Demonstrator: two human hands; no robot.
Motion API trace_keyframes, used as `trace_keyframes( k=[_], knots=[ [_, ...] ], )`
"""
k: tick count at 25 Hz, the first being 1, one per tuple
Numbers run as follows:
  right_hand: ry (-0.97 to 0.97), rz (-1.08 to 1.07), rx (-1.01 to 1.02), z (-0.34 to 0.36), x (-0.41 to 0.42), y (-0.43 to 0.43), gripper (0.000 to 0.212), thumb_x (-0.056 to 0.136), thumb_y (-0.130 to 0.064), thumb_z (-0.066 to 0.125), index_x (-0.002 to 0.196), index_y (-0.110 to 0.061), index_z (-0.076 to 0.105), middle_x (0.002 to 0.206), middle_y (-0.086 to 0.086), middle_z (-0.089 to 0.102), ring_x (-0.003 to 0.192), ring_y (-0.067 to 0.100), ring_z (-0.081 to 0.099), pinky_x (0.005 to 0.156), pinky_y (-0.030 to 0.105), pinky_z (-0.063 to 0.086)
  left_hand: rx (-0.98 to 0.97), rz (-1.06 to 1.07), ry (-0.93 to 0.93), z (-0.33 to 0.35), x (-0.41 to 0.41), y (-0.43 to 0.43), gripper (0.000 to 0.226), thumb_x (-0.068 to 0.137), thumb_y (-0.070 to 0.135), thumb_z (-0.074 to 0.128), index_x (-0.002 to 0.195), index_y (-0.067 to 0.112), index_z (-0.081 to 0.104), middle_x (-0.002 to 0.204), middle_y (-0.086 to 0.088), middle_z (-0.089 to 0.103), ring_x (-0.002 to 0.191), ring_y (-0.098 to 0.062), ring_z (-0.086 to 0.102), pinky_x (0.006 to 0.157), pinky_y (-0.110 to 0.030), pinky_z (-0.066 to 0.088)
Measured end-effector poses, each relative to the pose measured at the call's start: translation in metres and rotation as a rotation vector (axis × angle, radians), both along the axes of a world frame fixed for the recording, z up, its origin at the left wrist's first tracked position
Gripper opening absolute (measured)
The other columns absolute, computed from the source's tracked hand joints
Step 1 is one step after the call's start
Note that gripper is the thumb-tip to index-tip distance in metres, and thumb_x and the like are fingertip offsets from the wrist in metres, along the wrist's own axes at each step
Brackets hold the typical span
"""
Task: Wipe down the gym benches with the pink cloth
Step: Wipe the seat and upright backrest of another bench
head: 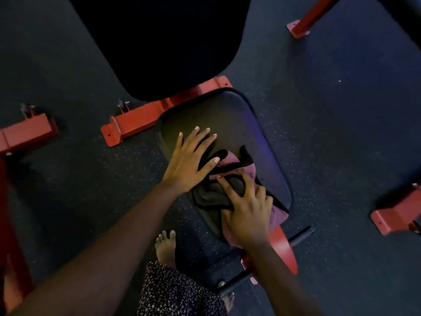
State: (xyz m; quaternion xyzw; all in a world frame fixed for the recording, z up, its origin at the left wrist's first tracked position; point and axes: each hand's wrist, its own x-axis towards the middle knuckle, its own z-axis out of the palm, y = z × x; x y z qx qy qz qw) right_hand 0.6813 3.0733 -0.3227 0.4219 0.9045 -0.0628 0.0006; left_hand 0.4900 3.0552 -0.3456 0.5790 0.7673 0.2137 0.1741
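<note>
While the bare foot [165, 247] stands on the dark floor [341, 110] nearest the camera, the right hand [247, 215] sits just beyond it, its fingers [227, 185] curled and bunching the pink cloth [276, 216]. Cloth: pink with black edging, crumpled under and ahead of those fingertips on the seat pad [227, 115], one corner hanging off the near edge. Left hand [189, 160]: flat on the pad, fingers spread wide, thumb touching the cloth. Beyond the left fingertips: bare pad, red frame [141, 117], black back pad [159, 42].
</note>
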Motion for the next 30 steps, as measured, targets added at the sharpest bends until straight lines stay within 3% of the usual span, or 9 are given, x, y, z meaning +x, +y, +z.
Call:
trace_keyframes(
  k=[5,9,13,18,22,27,30],
  knots=[
    [-0.011,-0.241,-0.004,-0.001,0.037,0.04,0.063,0.07,-0.039,0.063,0.131,-0.041,0.047,0.133,0.012,0.047,0.092,0.037,0.051,0.071,0.043,0.042,-0.099,-0.124,0.344,-0.019,0.008,0.005,0.06,0.093,0.051,0.021,0.144,0.023,0.03,0.153,-0.003,0.028,0.143,-0.026,0.018,0.114,-0.052,0.011],
    [0.035,-0.592,-0.081,-0.005,0.048,0.063,0.061,0.082,-0.038,0.062,0.138,-0.043,0.038,0.139,0.013,0.038,0.108,0.039,0.043,0.082,0.047,0.038,-0.121,-0.128,0.378,-0.021,0.006,0.004,0.06,0.092,0.052,0.021,0.146,0.024,0.024,0.154,-0.002,0.025,0.144,-0.025,0.015,0.115,-0.051,0.009],
    [0.115,-0.662,-0.061,-0.005,0.042,0.048,0.061,0.083,-0.038,0.061,0.139,-0.044,0.036,0.141,0.012,0.036,0.113,0.036,0.041,0.086,0.046,0.037,-0.124,-0.131,0.38,-0.018,0.007,0.005,0.061,0.092,0.053,0.019,0.146,0.024,0.025,0.154,-0.003,0.025,0.144,-0.026,0.014,0.115,-0.052,0.008],
    [0.194,-0.536,-0.189,-0.004,0.066,0.07,0.057,0.084,-0.035,0.062,0.137,-0.04,0.041,0.139,0.014,0.04,0.12,0.038,0.042,0.096,0.05,0.037,-0.104,-0.076,0.257,-0.013,0.011,0.01,0.065,0.091,0.053,0.013,0.146,0.021,0.023,0.155,-0.005,0.023,0.145,-0.024,0.009,0.115,-0.049,0.002],
    [0.153,-0.319,-0.233,0.009,0.062,0.129,0.055,0.083,-0.044,0.052,0.136,-0.043,0.04,0.138,0.012,0.042,0.121,0.034,0.043,0.099,0.048,0.036,-0.112,0.034,0.204,-0.009,0.024,0.037,0.067,0.089,0.054,0.008,0.147,0.022,0.019,0.156,-0.004,0.019,0.146,-0.022,0.005,0.116,-0.048,-0.001],
    [0.134,-0.046,-0.278,0.015,-0.041,0.216,0.057,0.09,-0.04,0.054,0.142,-0.042,0.03,0.148,0.008,0.03,0.13,0.03,0.033,0.108,0.049,0.03,-0.116,0.087,0.33,-0.019,0.034,0.045,0.062,0.091,0.053,0.022,0.144,0.021,0.03,0.153,-0.006,0.028,0.144,-0.026,0.016,0.115,-0.051,0.008],
    [0.097,0.043,-0.489,0.002,-0.11,0.249,0.056,0.09,-0.048,0.049,0.143,-0.041,0.028,0.148,0.007,0.031,0.132,0.033,0.034,0.107,0.052,0.031,-0.125,0.098,0.353,-0.022,0.034,0.046,0.062,0.089,0.052,0.026,0.145,0.023,0.026,0.153,-0.007,0.027,0.143,-0.026,0.017,0.114,-0.051,0.007]
  ],
)
